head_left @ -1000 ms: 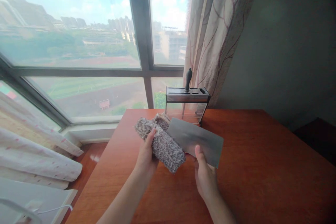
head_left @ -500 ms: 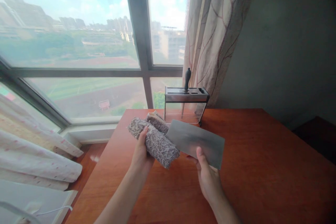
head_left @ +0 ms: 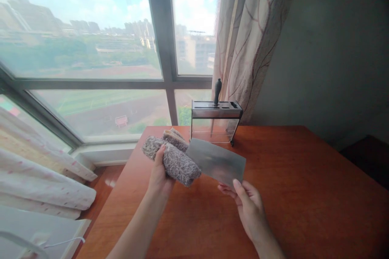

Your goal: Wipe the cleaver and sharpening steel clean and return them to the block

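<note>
Left hand (head_left: 159, 174): wrapped round a folded grey fuzzy cloth (head_left: 173, 157), thumb on top, fingers underneath; held above the bench (head_left: 304, 194), abt 11 o'clock from the right hand.
Right hand (head_left: 247, 204): thumb & fingertips pinching the lower near corner of a flat metal blade (head_left: 216, 161); rest of the fingers loose, half spread.
Blade: tilted, face toward camera; its far-left end meets the cloth, touching or tucked behind, can't tell which.
Change vs 1 s ago: cloth + left hand slid toward 10 o'clock along the blade; right-hand grip dropped from mid-edge to the corner, so more steel shows.
Meaning: looks like a wipe stroke running off the blade's end, prob. mid-wipe; the corner pinch looks less secure.
Knife rack (head_left: 216, 119): 12 o'clock at the bench's far edge, one black handle (head_left: 217, 91) standing in it.
Hidden: blade's own handle not visible; cutting edge can't be told from spine; blade surface blurred; cloth's underside fingers out of sight.
Cut off: both forearms at the bottom edge; white item w/ cable at 8 o'clock only partly in view.
</note>
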`<state>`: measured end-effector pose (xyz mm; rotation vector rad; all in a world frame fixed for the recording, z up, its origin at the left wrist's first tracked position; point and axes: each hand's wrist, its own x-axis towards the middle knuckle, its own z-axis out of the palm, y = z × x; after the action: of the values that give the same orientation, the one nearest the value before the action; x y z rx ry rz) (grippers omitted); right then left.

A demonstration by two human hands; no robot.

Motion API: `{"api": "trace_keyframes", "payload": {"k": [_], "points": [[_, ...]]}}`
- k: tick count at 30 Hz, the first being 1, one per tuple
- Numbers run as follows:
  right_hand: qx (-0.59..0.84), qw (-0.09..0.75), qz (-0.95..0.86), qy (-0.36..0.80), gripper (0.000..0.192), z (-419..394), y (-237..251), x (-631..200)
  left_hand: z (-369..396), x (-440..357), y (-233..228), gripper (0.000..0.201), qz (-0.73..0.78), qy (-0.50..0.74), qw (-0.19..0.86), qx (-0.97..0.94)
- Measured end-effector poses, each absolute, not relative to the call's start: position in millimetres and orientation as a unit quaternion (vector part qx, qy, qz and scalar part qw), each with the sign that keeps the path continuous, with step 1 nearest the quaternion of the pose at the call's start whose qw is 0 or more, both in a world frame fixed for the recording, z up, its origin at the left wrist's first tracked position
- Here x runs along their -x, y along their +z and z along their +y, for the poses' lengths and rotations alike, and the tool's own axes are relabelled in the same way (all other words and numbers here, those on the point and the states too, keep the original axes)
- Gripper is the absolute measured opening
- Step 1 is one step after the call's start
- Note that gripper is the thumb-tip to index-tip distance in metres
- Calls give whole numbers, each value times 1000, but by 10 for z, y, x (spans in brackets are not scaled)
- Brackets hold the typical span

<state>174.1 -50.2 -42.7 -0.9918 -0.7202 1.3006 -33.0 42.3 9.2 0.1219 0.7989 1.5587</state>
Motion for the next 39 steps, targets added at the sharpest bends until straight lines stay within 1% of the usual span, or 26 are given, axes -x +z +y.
{"api": "trace_keyframes", "payload": {"k": [4,11,14,17,22,28,31,33,34,37,39], "points": [[401,640,-273,597,32,-508,-378,-1660,362,259,96,28,347,688,631,-87],[374,637,-257,623,25,-527,-414,-1375,187,58,10,43,391,626,660,-138],[384,615,-269,634,31,-503,-479,-1320,110,-12,-34,43,392,602,671,-181],[392,595,-279,643,35,-480,-534,-1304,63,-50,-54,40,388,579,686,-209],[385,578,-338,636,32,-515,-501,-1277,89,-11,7,42,393,583,680,-208],[414,547,-375,624,32,-600,-490,-1227,166,92,107,44,401,604,671,-160],[441,554,-386,592,38,-573,-571,-1395,195,159,138,40,399,602,676,-147],[455,594,-385,541,45,-498,-565,-1598,211,207,139,36,406,593,678,-154],[457,622,-382,508,45,-441,-517,-1706,217,225,131,34,413,589,675,-165],[443,646,-434,444,35,-208,-150,-1940,216,222,83,34,429,583,650,-230],[433,621,-507,412,28,-28,234,-1954,203,174,54,35,428,586,625,-288]]}}
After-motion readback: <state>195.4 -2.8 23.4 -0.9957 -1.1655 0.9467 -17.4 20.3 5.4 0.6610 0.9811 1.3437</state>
